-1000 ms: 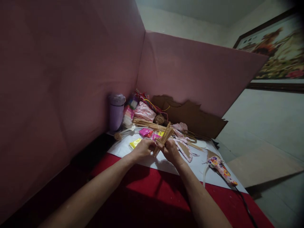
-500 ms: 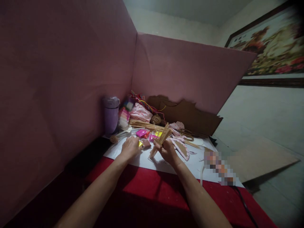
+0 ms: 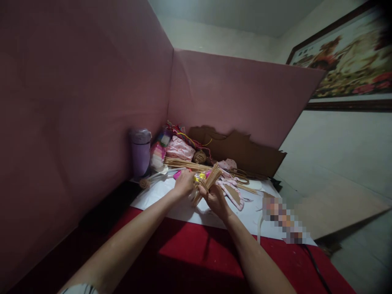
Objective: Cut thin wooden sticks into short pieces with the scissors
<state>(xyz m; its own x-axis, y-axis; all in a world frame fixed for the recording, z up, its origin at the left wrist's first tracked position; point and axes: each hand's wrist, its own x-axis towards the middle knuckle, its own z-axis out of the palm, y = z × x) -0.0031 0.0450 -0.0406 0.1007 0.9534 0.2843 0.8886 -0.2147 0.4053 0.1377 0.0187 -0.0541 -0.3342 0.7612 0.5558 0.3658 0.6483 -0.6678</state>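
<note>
My right hand (image 3: pixel 216 201) is closed round a bundle of thin wooden sticks (image 3: pixel 210 181), which slants up and to the right above the white sheet (image 3: pixel 186 210). My left hand (image 3: pixel 183 183) is curled at the bundle's left side, fingers against the sticks. Small bright pink and yellow packets (image 3: pixel 200 176) lie just behind both hands. A longer bundle of sticks (image 3: pixel 183 164) lies flat further back.
A purple cup (image 3: pixel 140 152) stands at the left by the pink partition (image 3: pixel 92 102). Pink fabric (image 3: pixel 180 148), a ball of twine (image 3: pixel 199 157), brown cardboard pieces (image 3: pixel 245 151) and pink patterned cut-outs (image 3: pixel 232 192) crowd the back. A cable (image 3: pixel 315 261) runs off the red tablecloth (image 3: pixel 190 253) at right.
Half a second ago my left hand lay on the sheet by the packets, away from the sticks. It has come back to the bundle. The right hand kept its hold.
</note>
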